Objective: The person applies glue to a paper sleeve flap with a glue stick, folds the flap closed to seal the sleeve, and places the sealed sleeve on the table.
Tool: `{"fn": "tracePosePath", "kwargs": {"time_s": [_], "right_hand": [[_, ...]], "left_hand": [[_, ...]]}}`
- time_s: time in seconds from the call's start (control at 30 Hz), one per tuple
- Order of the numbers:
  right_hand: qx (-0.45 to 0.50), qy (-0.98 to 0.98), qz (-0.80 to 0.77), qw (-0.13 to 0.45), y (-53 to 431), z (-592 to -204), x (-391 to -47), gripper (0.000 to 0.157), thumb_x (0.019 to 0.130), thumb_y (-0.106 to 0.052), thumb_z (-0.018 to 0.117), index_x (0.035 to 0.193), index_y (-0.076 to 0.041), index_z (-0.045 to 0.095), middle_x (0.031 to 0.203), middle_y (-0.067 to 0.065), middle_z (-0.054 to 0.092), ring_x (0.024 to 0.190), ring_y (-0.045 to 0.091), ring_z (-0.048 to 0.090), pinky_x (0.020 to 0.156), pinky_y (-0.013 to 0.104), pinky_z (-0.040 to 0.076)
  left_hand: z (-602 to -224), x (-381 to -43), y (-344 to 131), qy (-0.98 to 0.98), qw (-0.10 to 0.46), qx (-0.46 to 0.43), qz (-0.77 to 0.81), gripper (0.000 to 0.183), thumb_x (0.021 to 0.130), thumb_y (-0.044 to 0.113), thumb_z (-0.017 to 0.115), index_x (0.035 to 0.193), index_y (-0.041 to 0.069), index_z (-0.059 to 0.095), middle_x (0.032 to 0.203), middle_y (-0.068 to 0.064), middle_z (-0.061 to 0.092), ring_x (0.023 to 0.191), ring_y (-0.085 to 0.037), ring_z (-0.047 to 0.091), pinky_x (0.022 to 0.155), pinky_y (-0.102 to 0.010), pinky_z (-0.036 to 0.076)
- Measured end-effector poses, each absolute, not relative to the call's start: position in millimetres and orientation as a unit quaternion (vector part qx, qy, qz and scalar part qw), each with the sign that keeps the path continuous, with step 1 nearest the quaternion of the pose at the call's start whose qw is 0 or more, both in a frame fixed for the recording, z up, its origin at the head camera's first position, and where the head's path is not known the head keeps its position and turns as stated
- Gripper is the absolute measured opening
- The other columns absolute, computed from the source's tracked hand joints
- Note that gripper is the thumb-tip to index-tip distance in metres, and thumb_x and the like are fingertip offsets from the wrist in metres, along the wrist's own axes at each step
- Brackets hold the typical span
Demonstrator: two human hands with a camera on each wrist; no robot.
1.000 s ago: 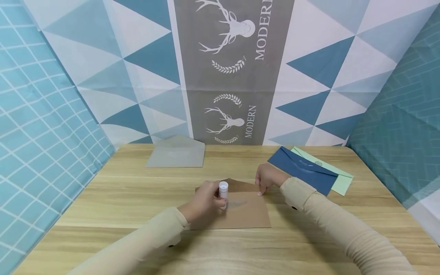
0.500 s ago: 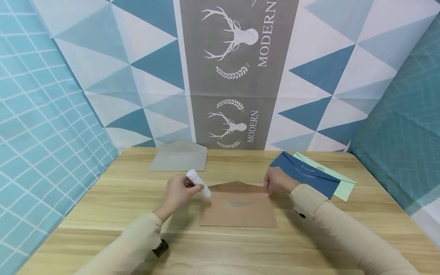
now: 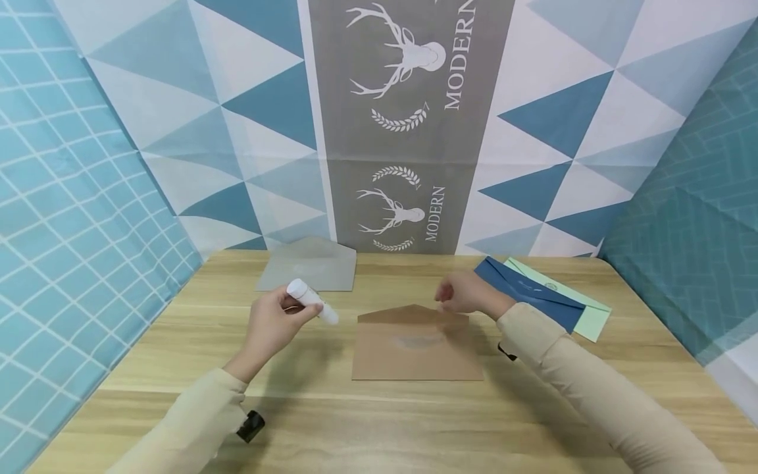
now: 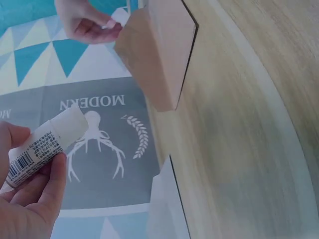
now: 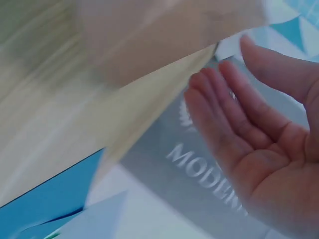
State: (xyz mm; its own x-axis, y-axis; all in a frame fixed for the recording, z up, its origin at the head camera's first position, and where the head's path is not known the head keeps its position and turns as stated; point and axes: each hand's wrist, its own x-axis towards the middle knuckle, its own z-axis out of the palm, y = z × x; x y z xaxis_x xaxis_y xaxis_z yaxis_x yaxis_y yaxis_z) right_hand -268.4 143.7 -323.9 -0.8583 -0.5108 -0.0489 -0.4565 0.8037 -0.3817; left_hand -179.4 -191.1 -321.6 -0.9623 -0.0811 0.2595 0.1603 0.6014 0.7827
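A brown envelope [image 3: 414, 362] lies on the table with its pointed flap [image 3: 408, 315] unfolded toward the back. A greyish smear marks its middle. My left hand [image 3: 266, 332] grips a white glue stick [image 3: 302, 290] between thumb and fingers, tilted, in the air left of the envelope. In the left wrist view, small print and a barcode show on the glue stick [image 4: 42, 148]. Over the flap's right side hovers my right hand [image 3: 470, 293]; in the right wrist view its fingers [image 5: 239, 117] bend loosely around nothing, apart from the paper.
A grey envelope [image 3: 320, 266] lies at the back left against the patterned backdrop [image 3: 385, 145]. At the back right, a dark blue envelope [image 3: 533, 289] overlaps a pale green one [image 3: 594, 321]. Tiled-pattern panels border the table [image 3: 379, 421] on both sides.
My left hand has lifted the glue stick off the brown envelope and carried it left. My right hand has let go of the envelope's upper right corner and risen slightly.
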Motion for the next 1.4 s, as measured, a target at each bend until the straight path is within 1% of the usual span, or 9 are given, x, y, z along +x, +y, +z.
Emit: {"fn": "tracePosePath", "kwargs": {"time_s": [0.13,0.27,0.47,0.53,0.77,0.97,1.23,1.3,1.4], "right_hand": [[-0.302,0.931,-0.192,0.065,121,-318,-266,0.008,0.084,-0.011,0.071,0.09,-0.006,0.073,0.085,0.006,0.074,0.078,0.014,0.067,0.071,0.028,0.057],[-0.32,0.924,-0.204,0.049,106,-318,-264,0.005,0.082,-0.005,0.071,0.086,-0.006,0.074,0.083,0.004,0.073,0.077,0.012,0.067,0.07,0.024,0.057],[-0.353,0.915,-0.194,0.028,101,-326,-252,0.007,0.077,-0.001,0.075,0.076,-0.008,0.073,0.076,0.001,0.072,0.07,0.007,0.064,0.064,0.018,0.054],[-0.365,0.912,-0.183,0.023,100,-331,-248,0.009,0.076,-0.003,0.077,0.073,-0.01,0.072,0.073,-0.001,0.071,0.066,0.004,0.061,0.061,0.016,0.051],[-0.381,0.903,-0.191,0.051,99,-350,-236,0.01,0.077,-0.008,0.079,0.071,-0.011,0.072,0.069,-0.004,0.069,0.061,-0.003,0.054,0.058,0.011,0.046],[-0.36,0.905,-0.216,0.074,99,-364,-235,0.013,0.076,-0.003,0.078,0.069,-0.01,0.071,0.068,-0.003,0.069,0.061,-0.003,0.052,0.058,0.012,0.046],[-0.314,0.915,-0.236,0.094,94,-369,-237,0.015,0.068,-0.002,0.084,0.063,-0.008,0.071,0.06,-0.001,0.067,0.056,0.001,0.05,0.052,0.013,0.044],[-0.307,0.918,-0.23,0.102,94,-369,-239,0.015,0.067,-0.003,0.085,0.063,-0.009,0.072,0.059,-0.002,0.067,0.055,0.001,0.05,0.051,0.013,0.044],[-0.307,0.918,-0.223,0.113,95,-367,-244,0.014,0.067,-0.005,0.085,0.064,-0.01,0.073,0.06,-0.002,0.068,0.055,0.001,0.052,0.053,0.014,0.044]], "left_hand": [[-318,-176,-192,-0.882,0.132,-0.019,-0.452,0.021,0.081,0.014,0.075,0.097,0.002,0.069,0.092,-0.016,0.075,0.089,-0.024,0.073,0.076,-0.024,0.06],[-315,-174,-193,-0.878,0.139,-0.028,-0.458,0.02,0.082,0.013,0.075,0.097,0.002,0.069,0.092,-0.016,0.075,0.087,-0.02,0.073,0.075,-0.021,0.059],[-311,-170,-195,-0.876,0.149,-0.04,-0.456,0.016,0.081,0.012,0.076,0.094,0.004,0.07,0.089,-0.014,0.075,0.076,0.003,0.068,0.074,-0.019,0.059],[-310,-169,-196,-0.875,0.147,-0.044,-0.46,0.017,0.081,0.012,0.076,0.095,0.005,0.07,0.089,-0.013,0.075,0.076,0.006,0.066,0.074,-0.019,0.059],[-310,-164,-194,-0.873,0.142,-0.048,-0.465,0.019,0.081,0.013,0.076,0.098,0.005,0.071,0.091,-0.013,0.075,0.078,0.0,0.069,0.073,-0.019,0.059],[-313,-163,-190,-0.867,0.152,-0.061,-0.471,0.019,0.08,0.011,0.077,0.096,0.004,0.071,0.089,-0.013,0.075,0.077,0.002,0.069,0.073,-0.02,0.06],[-317,-162,-189,-0.868,0.149,-0.053,-0.471,0.019,0.079,0.009,0.077,0.097,0.003,0.071,0.088,-0.014,0.075,0.081,-0.016,0.074,0.072,-0.022,0.06],[-318,-163,-188,-0.868,0.146,-0.054,-0.472,0.019,0.079,0.008,0.077,0.096,0.002,0.071,0.088,-0.014,0.075,0.082,-0.017,0.074,0.072,-0.023,0.06],[-320,-163,-186,-0.867,0.147,-0.056,-0.472,0.019,0.078,0.007,0.077,0.095,0.002,0.07,0.088,-0.015,0.075,0.08,-0.014,0.073,0.072,-0.023,0.06]]}}
